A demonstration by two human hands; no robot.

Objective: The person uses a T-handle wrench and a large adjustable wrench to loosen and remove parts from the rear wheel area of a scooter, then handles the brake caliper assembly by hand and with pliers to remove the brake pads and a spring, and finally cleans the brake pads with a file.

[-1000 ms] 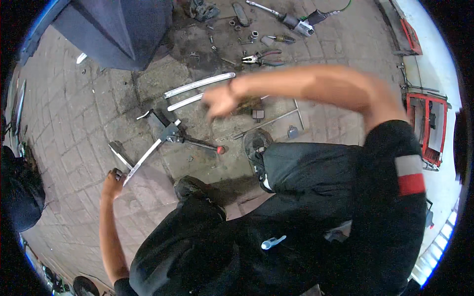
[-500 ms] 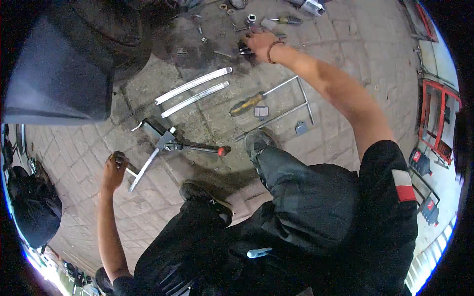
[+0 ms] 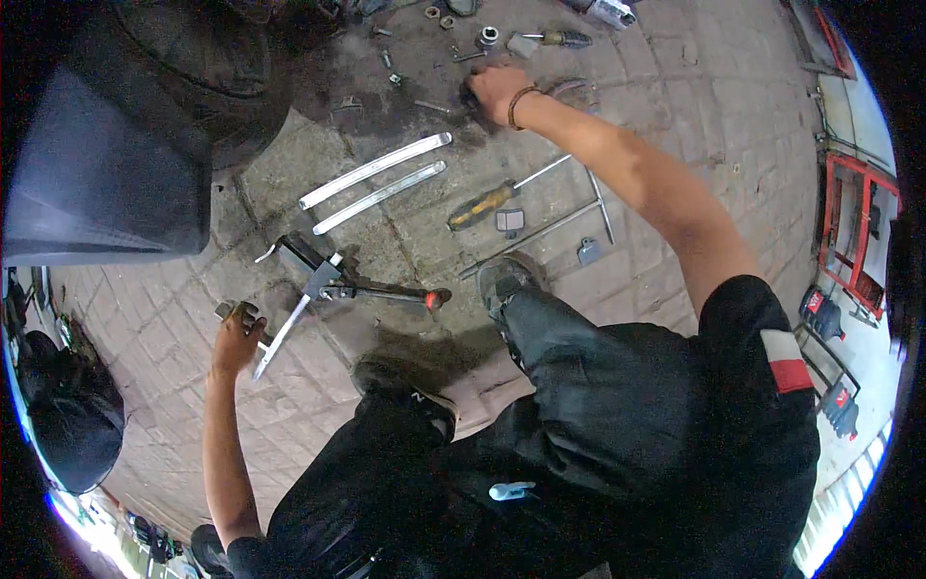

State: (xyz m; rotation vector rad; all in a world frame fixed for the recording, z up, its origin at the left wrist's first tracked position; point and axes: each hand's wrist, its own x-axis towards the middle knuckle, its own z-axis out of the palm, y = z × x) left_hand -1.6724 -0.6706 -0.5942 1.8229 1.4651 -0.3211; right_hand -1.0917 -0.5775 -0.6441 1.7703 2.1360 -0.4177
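Observation:
My left hand (image 3: 237, 340) is closed at the left, beside the lower end of a silver metal bar tool (image 3: 289, 323) with a red-tipped lever (image 3: 436, 298). A small grey piece (image 3: 224, 311) shows at its fingertips. What it is cannot be made out. At the far side my right hand (image 3: 499, 95) reaches low to the floor, fingers curled down around something dark that they mostly hide. Close to it lie bolts (image 3: 432, 107), a silver socket (image 3: 489, 37) and a screwdriver with a dark yellowish handle (image 3: 564, 39).
Two flat silver levers (image 3: 381, 170) lie mid-floor. Right of them are a yellow-and-black screwdriver (image 3: 482, 205), thin metal rods (image 3: 540, 234) and small grey pads (image 3: 509, 221). A large dark panel (image 3: 116, 164) stands at the left, a black bag (image 3: 68, 415) below it.
My left hand has moved slightly right and down, and a grey piece now shows at its fingertips. My right hand has shifted a little left.

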